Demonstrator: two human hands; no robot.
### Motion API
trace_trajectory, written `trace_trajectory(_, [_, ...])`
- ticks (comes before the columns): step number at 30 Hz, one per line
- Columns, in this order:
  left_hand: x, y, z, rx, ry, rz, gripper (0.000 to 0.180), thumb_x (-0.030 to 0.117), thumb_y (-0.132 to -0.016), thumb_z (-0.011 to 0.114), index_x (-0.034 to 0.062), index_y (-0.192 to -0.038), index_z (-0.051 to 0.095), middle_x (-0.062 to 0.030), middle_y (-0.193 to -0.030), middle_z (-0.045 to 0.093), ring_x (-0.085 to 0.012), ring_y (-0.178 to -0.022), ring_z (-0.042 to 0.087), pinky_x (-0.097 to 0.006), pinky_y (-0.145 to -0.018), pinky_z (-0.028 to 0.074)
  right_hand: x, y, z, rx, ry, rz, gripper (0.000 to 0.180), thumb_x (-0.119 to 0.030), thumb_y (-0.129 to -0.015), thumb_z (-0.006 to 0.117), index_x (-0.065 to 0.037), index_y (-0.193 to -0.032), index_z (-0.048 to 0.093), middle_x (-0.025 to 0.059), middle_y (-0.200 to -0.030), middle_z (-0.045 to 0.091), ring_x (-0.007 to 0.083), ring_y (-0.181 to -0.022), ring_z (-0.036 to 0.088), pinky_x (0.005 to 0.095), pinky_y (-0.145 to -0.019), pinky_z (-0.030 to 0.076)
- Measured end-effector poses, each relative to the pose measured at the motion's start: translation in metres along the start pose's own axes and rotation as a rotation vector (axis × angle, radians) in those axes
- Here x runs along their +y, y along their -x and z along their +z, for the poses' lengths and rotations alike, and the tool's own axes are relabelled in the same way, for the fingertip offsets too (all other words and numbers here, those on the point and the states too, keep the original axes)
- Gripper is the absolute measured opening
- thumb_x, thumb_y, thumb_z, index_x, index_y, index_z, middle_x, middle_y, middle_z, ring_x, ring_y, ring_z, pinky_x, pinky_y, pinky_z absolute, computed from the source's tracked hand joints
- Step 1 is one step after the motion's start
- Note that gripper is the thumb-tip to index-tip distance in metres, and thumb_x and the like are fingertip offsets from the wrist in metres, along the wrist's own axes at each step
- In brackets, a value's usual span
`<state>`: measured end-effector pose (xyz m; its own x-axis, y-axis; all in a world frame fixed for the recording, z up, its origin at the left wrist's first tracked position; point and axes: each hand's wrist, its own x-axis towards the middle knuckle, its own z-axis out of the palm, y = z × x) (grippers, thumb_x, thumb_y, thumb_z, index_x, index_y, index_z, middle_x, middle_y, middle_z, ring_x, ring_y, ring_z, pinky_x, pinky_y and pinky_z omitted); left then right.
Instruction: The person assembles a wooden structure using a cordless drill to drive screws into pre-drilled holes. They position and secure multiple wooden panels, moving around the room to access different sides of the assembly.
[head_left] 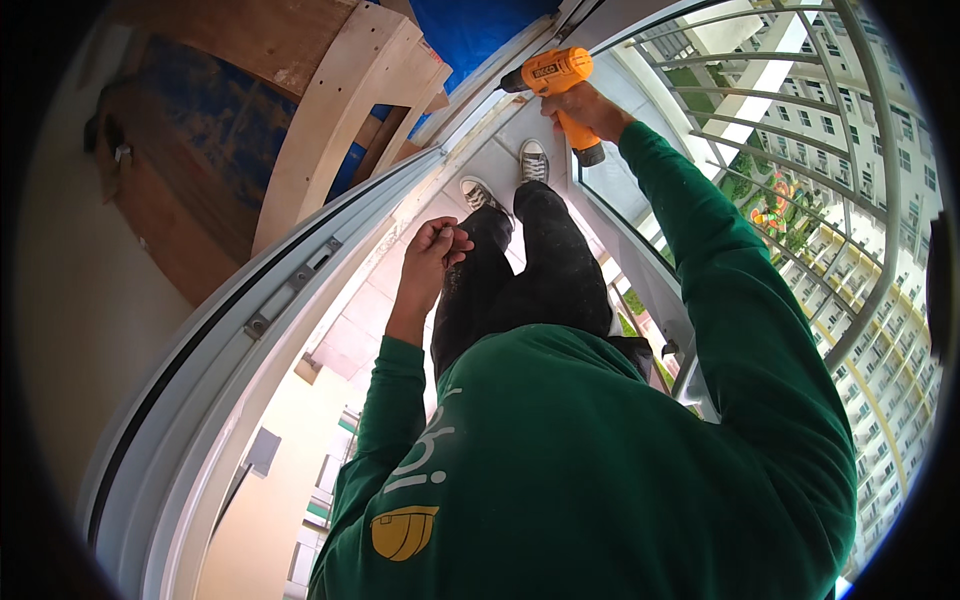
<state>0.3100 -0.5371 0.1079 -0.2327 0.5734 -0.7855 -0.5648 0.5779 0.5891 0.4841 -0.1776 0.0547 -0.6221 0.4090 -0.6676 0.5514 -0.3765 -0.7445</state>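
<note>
A: Right hand: closed around the grip of an orange cordless drill, raised at arm's length, nose pointing left toward the white frame rail.

B: Left hand: fingers curled, tips pinched together on something small and dark, too small to identify. Held near the frame rail, just above the knees of the dark trousers.

A: Drill well apart from the left hand, higher in view, close to the frame's far corner.

B: Below the drill: two grey sneakers side by side on pale tiles.

A: Right of the arm: curved metal balcony railing, with apartment blocks far below beyond it.

B: Upper left: wooden boards and a blue sheet. Green sleeves on both arms.
</note>
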Motion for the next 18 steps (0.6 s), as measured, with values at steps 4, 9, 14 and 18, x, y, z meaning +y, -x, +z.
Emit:
trace_trajectory(4, [-0.023, -0.033, -0.005, -0.029, 0.123, 0.002, 0.023, 0.018, -0.114, 0.056, 0.0051, -0.132, 0.064, -0.0063, -0.113, 0.071, -0.0185, -0.104, 0.073, -0.029, -0.088, 0.056, -0.009, -0.025, 0.016, 0.052, 0.196, 0.068, 0.026, -0.01, -0.084, 0.076, 0.001, -0.107, 0.069, 0.0056, -0.084, 0.067, 0.0176, -0.066, 0.067, 0.033, -0.063, 0.059])
trace_trajectory(9, [-0.054, -0.087, -0.023, -0.14, 0.213, -0.066, 0.02, 0.016, -0.112, 0.06, 0.006, -0.127, 0.068, -0.0046, -0.113, 0.072, -0.0193, -0.106, 0.073, -0.028, -0.089, 0.055, 0.016, -0.045, 0.075, 0.222, 0.076, 0.044, 0.027, -0.009, -0.085, 0.077, 0.002, -0.108, 0.068, 0.0069, -0.086, 0.068, 0.0182, -0.069, 0.068, 0.0335, -0.063, 0.06])
trace_trajectory(14, [-0.089, -0.094, -0.047, -0.131, 0.197, -0.172, 0.021, 0.017, -0.112, 0.063, 0.0069, -0.129, 0.069, -0.0014, -0.108, 0.071, -0.0179, -0.104, 0.073, -0.027, -0.089, 0.055, 0.079, -0.015, 0.144, 0.322, -0.497, -0.088, 0.031, -0.008, -0.083, 0.075, 0.0, -0.111, 0.064, 0.0068, -0.087, 0.065, 0.0197, -0.068, 0.067, 0.0343, -0.063, 0.059])
trace_trajectory(18, [-0.112, -0.082, -0.059, -0.091, 0.185, -0.218, 0.021, 0.016, -0.112, 0.061, 0.0067, -0.13, 0.069, -0.002, -0.11, 0.069, -0.018, -0.104, 0.072, -0.027, -0.089, 0.055, 0.123, 0.01, 0.165, 0.352, -0.687, 0.05, 0.03, -0.003, -0.084, 0.074, -0.001, -0.111, 0.061, 0.0072, -0.086, 0.063, 0.0206, -0.067, 0.066, 0.0354, -0.062, 0.059])
